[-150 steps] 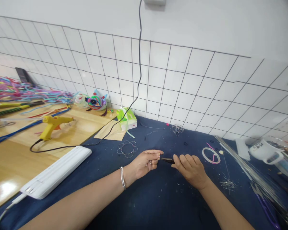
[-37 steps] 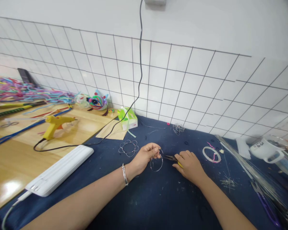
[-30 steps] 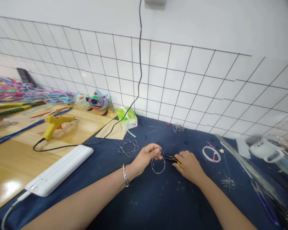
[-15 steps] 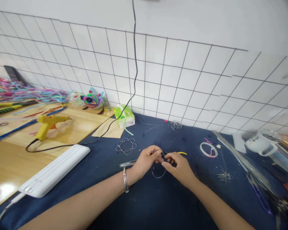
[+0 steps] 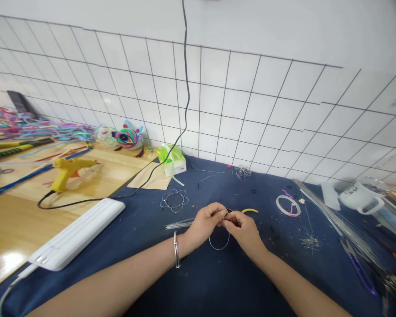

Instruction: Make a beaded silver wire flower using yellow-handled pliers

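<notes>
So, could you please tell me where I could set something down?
Wooden tabletop: bare in front of the yellow glue gun, left of the power strip. Navy cloth: nearly bare between that strip and the wire flower. Crowded: the right side, with the wire bundle, purple-handled scissors and mug, and back left, with the coloured strands.

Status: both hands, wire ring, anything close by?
Left hand and right hand pinching wire ring. Its top hidden between them. Yellow handle just beyond right hand.

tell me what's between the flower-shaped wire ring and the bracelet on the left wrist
In the head view, a bundle of thin silvery wires lies between the flower-shaped wire ring and the bracelet.
</notes>
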Demonstrator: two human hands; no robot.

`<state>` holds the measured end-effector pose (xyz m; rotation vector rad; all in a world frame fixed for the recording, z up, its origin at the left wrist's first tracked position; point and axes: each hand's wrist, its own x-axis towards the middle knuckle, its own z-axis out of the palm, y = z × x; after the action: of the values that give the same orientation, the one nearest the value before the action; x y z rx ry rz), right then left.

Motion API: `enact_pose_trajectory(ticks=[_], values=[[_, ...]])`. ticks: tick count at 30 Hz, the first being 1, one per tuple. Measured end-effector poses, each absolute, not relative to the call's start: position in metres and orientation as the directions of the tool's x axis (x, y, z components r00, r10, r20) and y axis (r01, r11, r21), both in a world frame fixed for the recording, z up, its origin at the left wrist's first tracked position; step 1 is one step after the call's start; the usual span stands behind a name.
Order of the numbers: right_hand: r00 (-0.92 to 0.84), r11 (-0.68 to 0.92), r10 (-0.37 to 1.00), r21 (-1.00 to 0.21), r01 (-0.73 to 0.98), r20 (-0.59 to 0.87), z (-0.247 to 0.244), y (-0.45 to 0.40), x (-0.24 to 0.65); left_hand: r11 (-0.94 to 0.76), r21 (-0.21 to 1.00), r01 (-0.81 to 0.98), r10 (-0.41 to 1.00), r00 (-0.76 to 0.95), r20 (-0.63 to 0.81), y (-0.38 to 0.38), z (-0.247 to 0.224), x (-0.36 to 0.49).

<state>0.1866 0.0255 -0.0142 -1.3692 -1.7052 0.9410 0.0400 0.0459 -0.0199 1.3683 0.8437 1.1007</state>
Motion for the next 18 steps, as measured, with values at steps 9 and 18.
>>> enact_pose_trajectory(ticks=[9,18], values=[[-0.142,0.138,0.987,-0.875,0.464,0.08,-0.0116,0.0251,0.1878,-0.087,0.987,-0.134,0.949,0.291,0.123,0.0439,-0.0215,0.0391],[-0.191,0.044,0.981,-0.937,0.347,-0.025,-0.0111,0.0247,0.1906,-0.045,0.983,-0.176,0.958,0.272,0.093,0.0456,-0.0217,0.0368]])
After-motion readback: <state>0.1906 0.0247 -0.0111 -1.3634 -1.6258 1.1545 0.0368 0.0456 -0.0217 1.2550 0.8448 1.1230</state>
